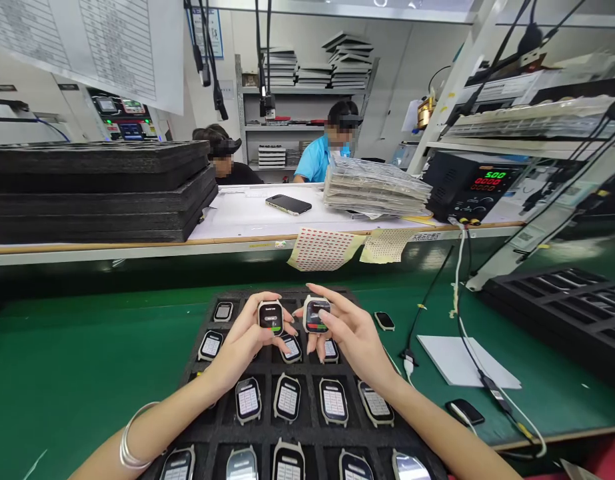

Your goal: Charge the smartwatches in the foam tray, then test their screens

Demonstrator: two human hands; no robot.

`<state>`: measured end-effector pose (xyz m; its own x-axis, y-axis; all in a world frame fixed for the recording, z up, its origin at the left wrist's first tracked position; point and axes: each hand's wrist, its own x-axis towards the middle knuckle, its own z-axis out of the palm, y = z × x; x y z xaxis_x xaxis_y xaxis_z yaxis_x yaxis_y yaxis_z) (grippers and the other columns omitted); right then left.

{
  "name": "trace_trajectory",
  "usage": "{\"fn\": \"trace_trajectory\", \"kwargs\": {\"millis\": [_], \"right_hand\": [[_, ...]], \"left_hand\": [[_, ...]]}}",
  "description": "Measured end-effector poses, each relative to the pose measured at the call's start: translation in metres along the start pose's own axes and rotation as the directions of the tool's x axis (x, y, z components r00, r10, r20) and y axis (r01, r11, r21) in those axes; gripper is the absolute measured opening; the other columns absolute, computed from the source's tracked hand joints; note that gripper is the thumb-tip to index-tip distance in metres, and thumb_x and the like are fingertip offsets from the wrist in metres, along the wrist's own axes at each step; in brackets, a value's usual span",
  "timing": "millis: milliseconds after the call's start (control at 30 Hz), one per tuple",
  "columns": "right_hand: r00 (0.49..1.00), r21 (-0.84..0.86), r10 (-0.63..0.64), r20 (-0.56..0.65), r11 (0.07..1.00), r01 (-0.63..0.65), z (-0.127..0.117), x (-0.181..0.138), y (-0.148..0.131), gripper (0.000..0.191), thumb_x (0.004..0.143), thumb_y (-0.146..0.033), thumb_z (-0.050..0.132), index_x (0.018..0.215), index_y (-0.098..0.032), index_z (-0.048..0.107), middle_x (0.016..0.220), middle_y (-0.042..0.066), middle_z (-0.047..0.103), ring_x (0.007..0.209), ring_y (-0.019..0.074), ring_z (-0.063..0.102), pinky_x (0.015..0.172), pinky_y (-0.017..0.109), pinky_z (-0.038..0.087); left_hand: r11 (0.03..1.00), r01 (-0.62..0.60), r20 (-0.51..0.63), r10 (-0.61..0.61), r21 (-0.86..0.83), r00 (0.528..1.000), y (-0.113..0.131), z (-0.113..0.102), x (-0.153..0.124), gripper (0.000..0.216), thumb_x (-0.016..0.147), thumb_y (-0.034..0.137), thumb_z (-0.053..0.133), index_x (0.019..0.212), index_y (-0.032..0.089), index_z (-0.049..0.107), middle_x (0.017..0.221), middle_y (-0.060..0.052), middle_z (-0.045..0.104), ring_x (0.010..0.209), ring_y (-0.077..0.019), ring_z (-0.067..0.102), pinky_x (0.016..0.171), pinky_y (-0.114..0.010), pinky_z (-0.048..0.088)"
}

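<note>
Each hand holds a strapless smartwatch over a black foam tray (307, 433). My left hand (244, 333) is closed around one smartwatch (270, 316), its lit screen showing a green patch near the bottom. In my right hand (350, 333) is the other smartwatch (314, 313), with a red and green strip on its screen; the thumb lies on the glass. Beneath them, several more watch bodies, such as this watch (288, 398), sit in the tray's compartments, many with a white grid on screen. My hands cover part of the tray's upper rows.
Right of the tray lie a single watch (384, 321), white paper (467, 361), cables and a black puck-like device (466, 411). A shelf ahead carries stacked black foam trays (97, 190), a phone (288, 204) and a power supply (474, 187). Two people sit beyond it.
</note>
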<state>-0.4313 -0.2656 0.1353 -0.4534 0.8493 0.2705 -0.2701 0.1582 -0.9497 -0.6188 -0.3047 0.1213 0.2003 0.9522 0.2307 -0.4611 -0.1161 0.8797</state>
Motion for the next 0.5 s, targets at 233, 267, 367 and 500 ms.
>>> {"fn": "trace_trajectory", "kwargs": {"millis": [233,267,367,500], "right_hand": [[0.998,-0.094,-0.019,-0.062,0.996,0.013,0.008,-0.002,-0.010,0.039,0.087,-0.032,0.062,0.123,-0.019,0.053,0.088,0.007,0.067,0.044,0.0108,0.059,0.037,0.021,0.047],[0.999,-0.057,-0.017,-0.030,0.998,0.016,0.010,-0.004,-0.015,0.040,0.087,-0.033,0.063,0.124,-0.021,0.052,0.091,0.008,0.067,0.045,0.0111,0.060,0.037,0.022,0.048],[0.979,0.111,0.024,0.203,0.993,-0.048,0.018,-0.024,-0.037,0.065,0.081,-0.035,0.071,0.137,-0.030,0.040,0.106,0.011,0.063,0.059,0.0169,0.066,0.046,0.026,0.053],[0.924,0.043,0.075,0.375,0.994,-0.098,0.028,-0.069,-0.058,0.077,0.082,-0.036,0.069,0.146,-0.035,0.025,0.103,0.013,0.065,0.076,0.0236,0.070,0.061,0.031,0.057]], "left_hand": [[0.999,-0.011,0.045,0.012,-0.042,0.999,0.001,0.002,-0.003,0.039,0.078,0.007,0.052,0.115,0.021,0.047,0.101,-0.008,0.060,0.091,-0.0220,0.059,0.072,-0.035,0.053],[0.999,-0.009,0.035,0.011,-0.041,0.999,0.001,0.004,-0.004,0.037,0.079,0.009,0.053,0.114,0.021,0.047,0.099,-0.008,0.060,0.089,-0.0217,0.060,0.071,-0.035,0.053],[1.000,0.004,0.006,-0.004,-0.017,1.000,0.003,0.008,-0.007,0.030,0.085,0.016,0.056,0.113,0.022,0.049,0.095,-0.006,0.061,0.085,-0.0199,0.061,0.071,-0.032,0.054],[0.999,-0.028,-0.034,0.029,0.028,0.999,0.003,0.011,-0.009,0.026,0.089,0.029,0.056,0.113,0.022,0.049,0.091,-0.006,0.061,0.083,-0.0210,0.063,0.064,-0.030,0.054]]}}
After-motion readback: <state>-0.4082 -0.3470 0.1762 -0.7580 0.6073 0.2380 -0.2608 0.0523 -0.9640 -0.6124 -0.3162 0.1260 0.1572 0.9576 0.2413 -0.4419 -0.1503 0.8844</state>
